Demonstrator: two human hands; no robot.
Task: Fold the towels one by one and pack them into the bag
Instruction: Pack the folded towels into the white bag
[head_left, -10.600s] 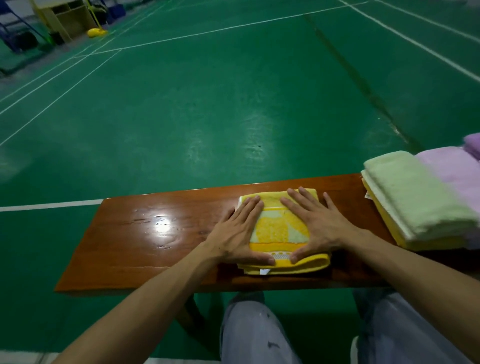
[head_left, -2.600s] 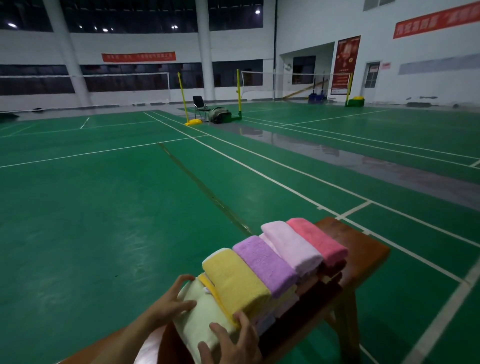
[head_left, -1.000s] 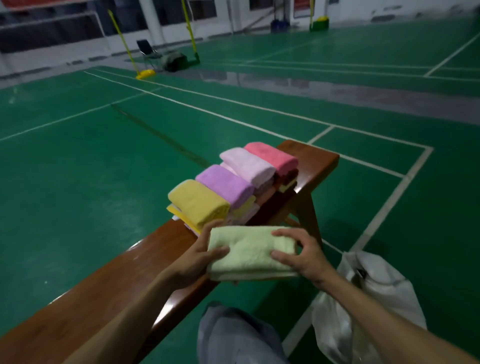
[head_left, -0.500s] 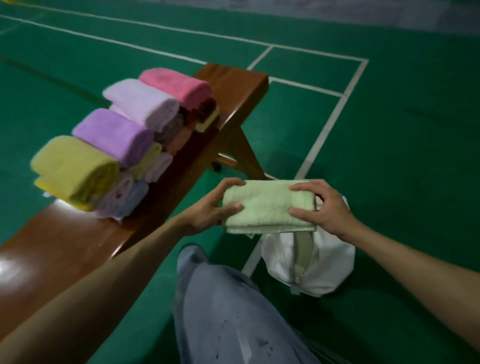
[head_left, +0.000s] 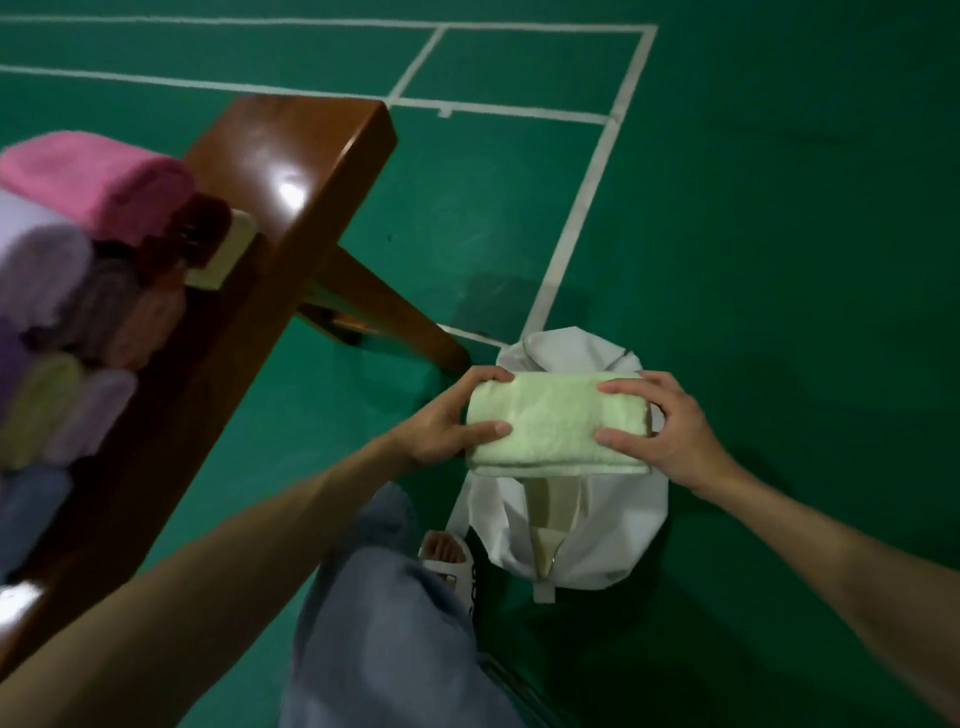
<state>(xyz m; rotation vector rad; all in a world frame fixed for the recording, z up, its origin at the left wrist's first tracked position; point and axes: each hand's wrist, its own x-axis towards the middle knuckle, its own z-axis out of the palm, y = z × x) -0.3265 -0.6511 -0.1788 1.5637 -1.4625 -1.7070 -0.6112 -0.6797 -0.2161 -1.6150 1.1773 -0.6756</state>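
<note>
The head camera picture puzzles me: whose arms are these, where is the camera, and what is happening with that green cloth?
There is no machine here. A person wears a wide-angle camera on the head, so you are looking down along their own arms. The left hand and the right hand grip the two ends of a folded green towel, with thumbs on the near side and fingers over the top. The towel is held in the air above a white bag, which lies on the green floor beside the person's sandalled foot. The bag's zip looks open. To the left stands a wooden bench with more rolled towels on it. One is a pink towel; the others are blurred. The job is to pack the towels into the bag, and this one is not yet in.
</note>
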